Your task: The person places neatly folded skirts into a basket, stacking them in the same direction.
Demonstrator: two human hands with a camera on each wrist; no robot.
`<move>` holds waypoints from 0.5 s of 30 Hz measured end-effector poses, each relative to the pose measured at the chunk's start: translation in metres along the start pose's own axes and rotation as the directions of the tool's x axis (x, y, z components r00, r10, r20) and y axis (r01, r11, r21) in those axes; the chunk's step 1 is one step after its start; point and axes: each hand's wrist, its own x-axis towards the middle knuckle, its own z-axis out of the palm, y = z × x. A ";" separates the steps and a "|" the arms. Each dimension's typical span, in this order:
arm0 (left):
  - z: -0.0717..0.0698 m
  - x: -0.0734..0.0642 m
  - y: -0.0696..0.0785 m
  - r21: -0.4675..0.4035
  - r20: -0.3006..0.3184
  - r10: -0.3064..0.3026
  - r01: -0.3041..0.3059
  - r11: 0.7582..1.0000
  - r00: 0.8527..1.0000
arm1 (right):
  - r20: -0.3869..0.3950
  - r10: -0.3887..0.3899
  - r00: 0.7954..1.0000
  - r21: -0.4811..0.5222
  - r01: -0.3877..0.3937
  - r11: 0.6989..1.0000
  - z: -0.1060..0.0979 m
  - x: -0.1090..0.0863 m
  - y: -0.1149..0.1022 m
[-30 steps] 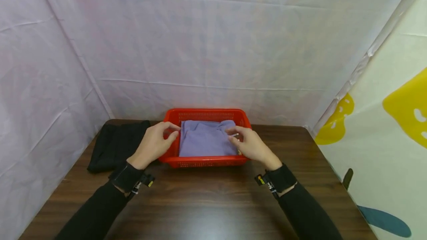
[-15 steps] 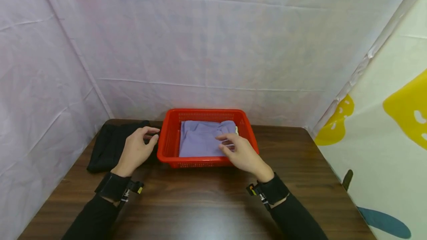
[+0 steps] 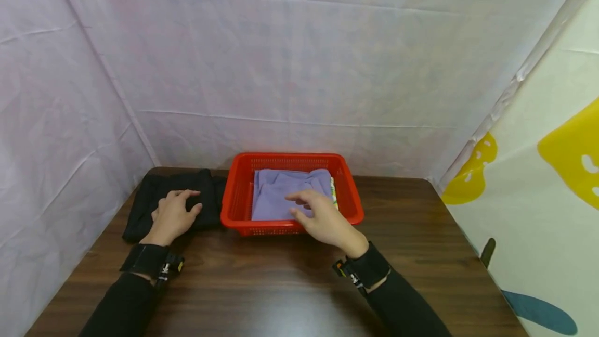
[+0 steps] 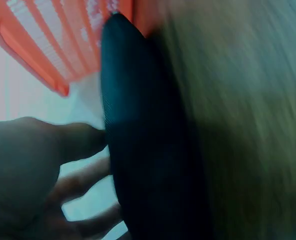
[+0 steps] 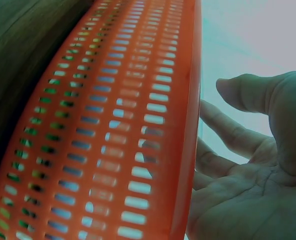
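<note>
Pale sheets — creased — hang behind a table.

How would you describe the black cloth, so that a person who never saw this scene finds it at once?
On the brown table, look for the red basket near the far edge. The black cloth lies just left of it, with the left hand over it. Unlike the purple cloth, which is inside the basket, this one lies on the table.

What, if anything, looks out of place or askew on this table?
Nothing looks spilled or damaged. One slight oddity: a patterned edge pokes out from under the purple cloth, on its right in the head view, so the pile in the red basket looks a little uneven.
</note>
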 end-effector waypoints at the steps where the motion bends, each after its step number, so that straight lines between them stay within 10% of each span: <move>1: -0.001 0.000 -0.004 0.013 0.021 -0.003 0.003 1.000 1.000 | 0.002 -0.008 1.000 -0.010 0.008 1.000 0.001 0.001 -0.001; 15: -0.016 -0.022 -0.015 0.139 0.100 0.101 -0.115 0.984 0.990 | 0.086 -0.104 0.991 -0.065 0.109 0.992 0.020 0.019 -0.023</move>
